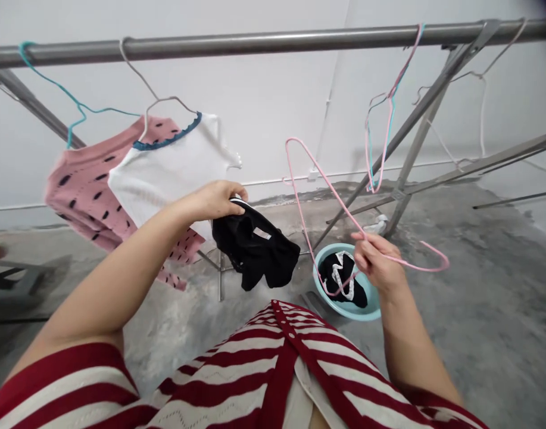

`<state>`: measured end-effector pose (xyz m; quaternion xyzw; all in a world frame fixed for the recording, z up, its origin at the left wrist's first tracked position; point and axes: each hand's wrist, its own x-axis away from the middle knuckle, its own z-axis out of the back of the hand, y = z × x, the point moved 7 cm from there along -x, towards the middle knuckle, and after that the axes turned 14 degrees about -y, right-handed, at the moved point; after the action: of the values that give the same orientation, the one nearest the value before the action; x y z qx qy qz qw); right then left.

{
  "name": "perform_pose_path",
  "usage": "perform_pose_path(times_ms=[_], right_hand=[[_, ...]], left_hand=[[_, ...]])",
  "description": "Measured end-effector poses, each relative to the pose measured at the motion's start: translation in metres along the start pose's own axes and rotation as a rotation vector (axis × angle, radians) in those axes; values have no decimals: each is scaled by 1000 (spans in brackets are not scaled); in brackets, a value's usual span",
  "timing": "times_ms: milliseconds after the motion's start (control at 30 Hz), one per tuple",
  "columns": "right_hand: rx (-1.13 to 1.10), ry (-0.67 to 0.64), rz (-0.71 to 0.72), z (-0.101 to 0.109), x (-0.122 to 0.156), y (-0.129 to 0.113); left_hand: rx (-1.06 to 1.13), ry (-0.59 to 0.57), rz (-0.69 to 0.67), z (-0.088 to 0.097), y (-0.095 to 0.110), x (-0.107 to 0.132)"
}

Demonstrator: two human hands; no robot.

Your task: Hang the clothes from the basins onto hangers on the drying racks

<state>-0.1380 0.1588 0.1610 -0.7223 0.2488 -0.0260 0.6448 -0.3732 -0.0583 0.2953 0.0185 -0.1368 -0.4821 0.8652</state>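
Note:
My left hand [219,201] pinches the edge of a black garment [264,244], which hangs down with a small white label showing at its neck. In my right hand [380,257] is a pink clothes hanger [330,185], gripped near the hook, its hook pointing right. The hanger and the black garment are apart. Left of my left hand, a white top [152,179] with a blue ruffled neckline hangs from the rail on a pale hanger. Behind it is a pink garment [85,185] with black marks, on a turquoise hanger.
A metal rail [273,43] runs across the top, held by crossed legs [406,131] at the right. Pink and turquoise hangers [391,113] hang there. On the concrete floor, a light blue basin [348,314] holds black and white cloth [344,277]. A pale wall stands behind.

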Motion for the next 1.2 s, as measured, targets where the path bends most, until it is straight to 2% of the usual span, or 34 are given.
perform_pose_path(times_ms=[67,200,333,433,567,633,700,800,867,933,1000,1100,1167,1200], right_hand=[[-33,-101,-87,1,21,3],[-44,-235,-323,-13,44,23],[-16,-302,-429,-44,32,43],[88,-217,-387,-64,9,52],[185,-102,-191,-87,-15,51],[199,-106,-116,-95,-18,49],[186,-118,-86,-94,-17,50],[129,-158,-75,-81,-12,48],[136,-205,-50,-72,-10,40],[164,-247,-24,-67,-9,28],[188,-268,-10,-67,-9,16],[267,-313,0,-67,-16,1],[359,-286,2,-54,-26,-3],[393,-206,18,-40,-31,-4]], left_hand=[[-202,40,13,-5,4,-12],[-559,293,11,-12,16,-27],[-622,513,-71,-13,29,-26],[-634,584,-184,-23,45,-14],[-671,568,-337,-65,71,8],[-600,548,-347,-86,77,19],[-457,533,-337,-94,78,31],[-286,491,-440,-85,78,53],[-286,550,-497,-64,74,67],[-367,585,-461,-44,66,71],[-471,468,-422,-39,61,60],[-549,246,-436,-48,59,40],[-538,207,-427,-50,58,33],[-523,212,-405,-48,57,31]])
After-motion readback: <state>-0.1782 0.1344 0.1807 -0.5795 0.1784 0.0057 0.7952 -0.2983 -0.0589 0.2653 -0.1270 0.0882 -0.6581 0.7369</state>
